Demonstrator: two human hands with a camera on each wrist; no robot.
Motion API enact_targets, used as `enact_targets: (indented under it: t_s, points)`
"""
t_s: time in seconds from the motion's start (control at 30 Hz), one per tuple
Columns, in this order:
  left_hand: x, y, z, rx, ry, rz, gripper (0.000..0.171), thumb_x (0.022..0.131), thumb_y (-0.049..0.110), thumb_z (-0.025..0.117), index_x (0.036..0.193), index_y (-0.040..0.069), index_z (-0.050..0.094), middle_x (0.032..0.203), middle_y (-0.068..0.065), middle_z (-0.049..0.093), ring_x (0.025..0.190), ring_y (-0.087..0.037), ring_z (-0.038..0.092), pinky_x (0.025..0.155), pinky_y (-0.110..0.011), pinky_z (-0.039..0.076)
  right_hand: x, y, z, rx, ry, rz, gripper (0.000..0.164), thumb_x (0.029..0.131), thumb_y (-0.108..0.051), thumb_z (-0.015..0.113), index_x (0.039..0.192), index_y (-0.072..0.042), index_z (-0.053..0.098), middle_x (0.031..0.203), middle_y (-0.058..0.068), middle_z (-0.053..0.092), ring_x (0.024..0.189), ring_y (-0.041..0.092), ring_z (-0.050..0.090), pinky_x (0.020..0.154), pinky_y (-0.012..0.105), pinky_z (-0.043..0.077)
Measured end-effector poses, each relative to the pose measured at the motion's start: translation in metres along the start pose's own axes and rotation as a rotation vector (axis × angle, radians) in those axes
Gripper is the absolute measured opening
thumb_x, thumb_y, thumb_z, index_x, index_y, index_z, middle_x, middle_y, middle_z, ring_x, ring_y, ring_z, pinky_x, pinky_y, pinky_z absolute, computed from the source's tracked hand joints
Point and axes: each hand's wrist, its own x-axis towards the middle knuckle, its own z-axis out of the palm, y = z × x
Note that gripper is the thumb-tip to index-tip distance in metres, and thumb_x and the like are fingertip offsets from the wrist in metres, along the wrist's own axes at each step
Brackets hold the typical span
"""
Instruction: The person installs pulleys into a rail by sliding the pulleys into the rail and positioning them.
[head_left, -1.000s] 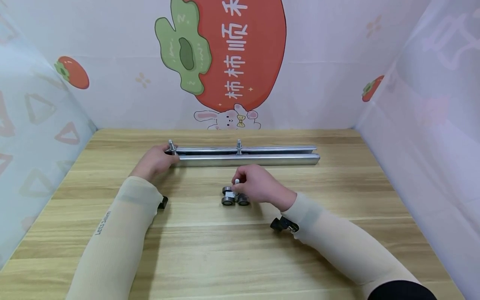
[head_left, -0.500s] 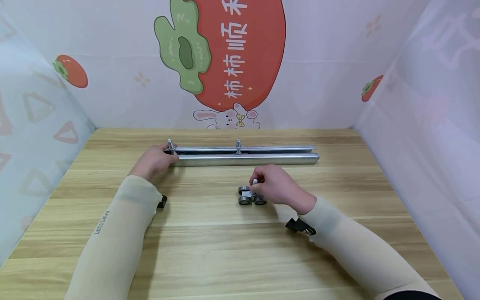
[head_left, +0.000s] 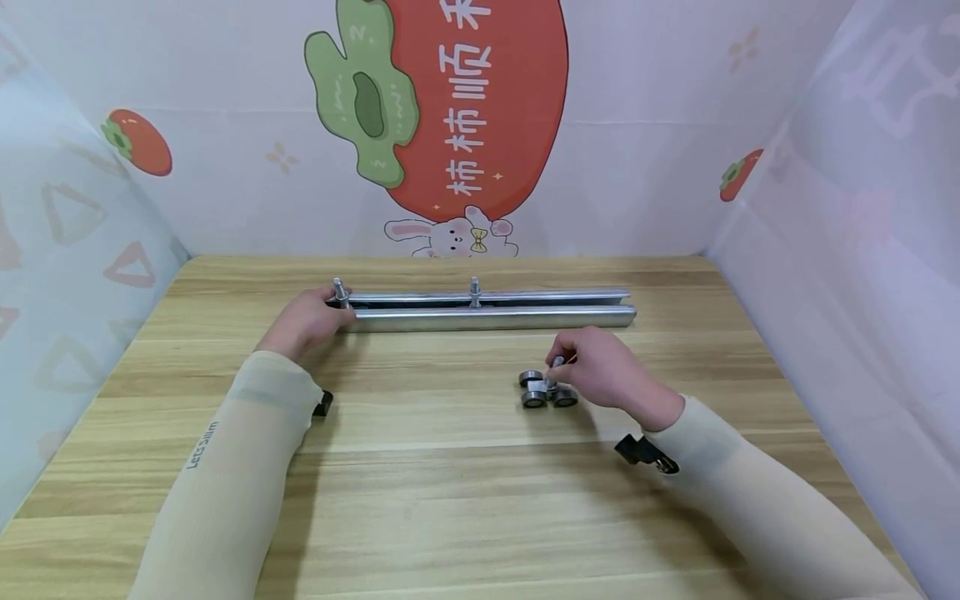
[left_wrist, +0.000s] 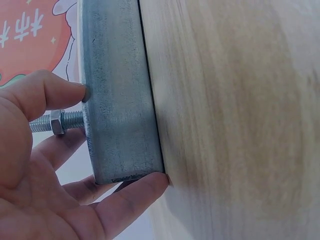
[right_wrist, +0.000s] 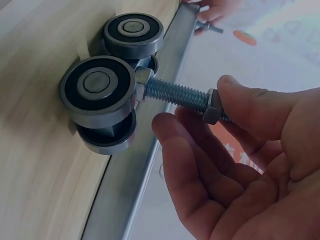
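Observation:
A metal track rail (head_left: 495, 318), slotted along its top, lies across the back of the table. My left hand (head_left: 306, 321) grips its left end; in the left wrist view the thumb is on the upper edge and fingers (left_wrist: 132, 202) curl round the end, beside a threaded bolt (left_wrist: 70, 120) with a nut. Another bolt (head_left: 475, 293) sticks up mid-rail. My right hand (head_left: 600, 367) pinches the upper bolt end of a roller trolley (head_left: 534, 398), in front of the rail's right part. The right wrist view shows its bearing wheels (right_wrist: 97, 90), threaded bolt (right_wrist: 175, 95) and hex nut (right_wrist: 212, 107).
The wood-grain table (head_left: 420, 500) spreads out in front of the rail. Printed cloth walls (head_left: 637, 167) enclose its back and both sides.
My right hand has carried the roller trolley to the right, from near the rail's middle toward its right end. My left hand keeps its grip on the rail's left end.

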Motion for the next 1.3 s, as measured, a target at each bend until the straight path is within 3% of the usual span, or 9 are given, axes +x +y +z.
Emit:
enact_targets:
  t_s: [0.27, 0.7, 1.03, 1.3]
  points:
    - [-0.001, 0.0, 0.0, 0.009, 0.008, 0.01, 0.064, 0.097, 0.034, 0.058, 0.154, 0.014, 0.038, 0.151, -0.027, 0.036, 0.123, -0.04, 0.038, 0.106, -0.06, 0.028, -0.009, 0.026, -0.013, 0.008, 0.046, 0.005, 0.004, 0.088, -0.011, 0.076, 0.09, -0.01, 0.073, 0.08, -0.004, 0.066, 0.074, 0.017, 0.06, 0.067, 0.037, 0.049]
    - [-0.004, 0.002, -0.001, 0.01, 0.0, 0.009, 0.065, 0.097, 0.035, 0.058, 0.155, 0.014, 0.037, 0.15, -0.028, 0.037, 0.117, -0.04, 0.039, 0.102, -0.059, 0.032, -0.015, 0.056, -0.038, 0.003, 0.05, 0.092, 0.006, 0.093, -0.012, 0.07, 0.097, -0.008, 0.072, 0.088, 0.004, 0.065, 0.082, 0.023, 0.059, 0.071, 0.04, 0.047]
    - [-0.004, 0.002, 0.0, 0.012, 0.009, 0.005, 0.064, 0.097, 0.035, 0.058, 0.154, 0.015, 0.038, 0.151, -0.027, 0.036, 0.12, -0.04, 0.039, 0.104, -0.059, 0.031, -0.014, 0.076, -0.054, -0.021, 0.091, 0.143, 0.011, 0.093, -0.013, 0.071, 0.1, -0.004, 0.072, 0.088, 0.006, 0.066, 0.079, 0.024, 0.057, 0.066, 0.037, 0.044]
    - [-0.004, 0.002, 0.0, 0.013, 0.007, 0.008, 0.064, 0.097, 0.035, 0.058, 0.155, 0.015, 0.038, 0.151, -0.028, 0.037, 0.118, -0.039, 0.039, 0.102, -0.058, 0.032, -0.013, 0.105, -0.069, 0.01, 0.123, 0.213, 0.015, 0.094, -0.012, 0.068, 0.104, -0.001, 0.07, 0.09, 0.01, 0.066, 0.078, 0.026, 0.061, 0.062, 0.036, 0.045]
